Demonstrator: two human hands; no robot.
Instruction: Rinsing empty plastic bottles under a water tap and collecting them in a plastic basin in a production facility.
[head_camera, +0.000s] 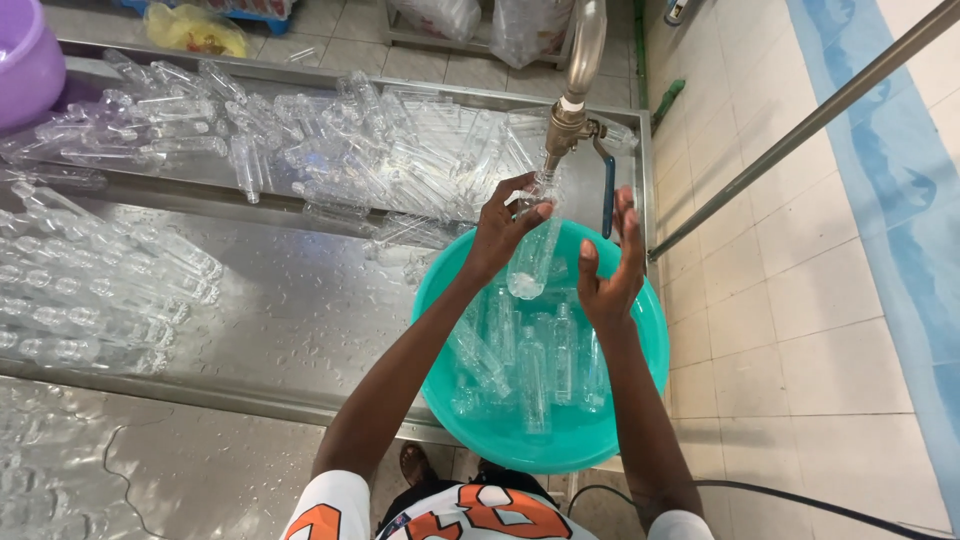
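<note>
Left hand (500, 228) grips clear bottle (530, 262) under brass tap (566, 125).

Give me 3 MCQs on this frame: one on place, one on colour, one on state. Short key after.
1. Where is the clear bottle in the left hand?
A. Under the brass tap, over the basin
B. On the floor tiles
C. Inside the purple bowl

2. What colour is the basin?
A. Red
B. Teal green
C. Black

3. What state is the right hand in?
A. Closed on a bottle
B. Open, holding nothing
C. Gripping the tap's blue handle

Key: 1 A, the bottle's mouth is up at the spout above the basin. 2 B, its rim and wall are teal. 3 B, the fingers are spread and the palm is bare beside the bottle.
</note>
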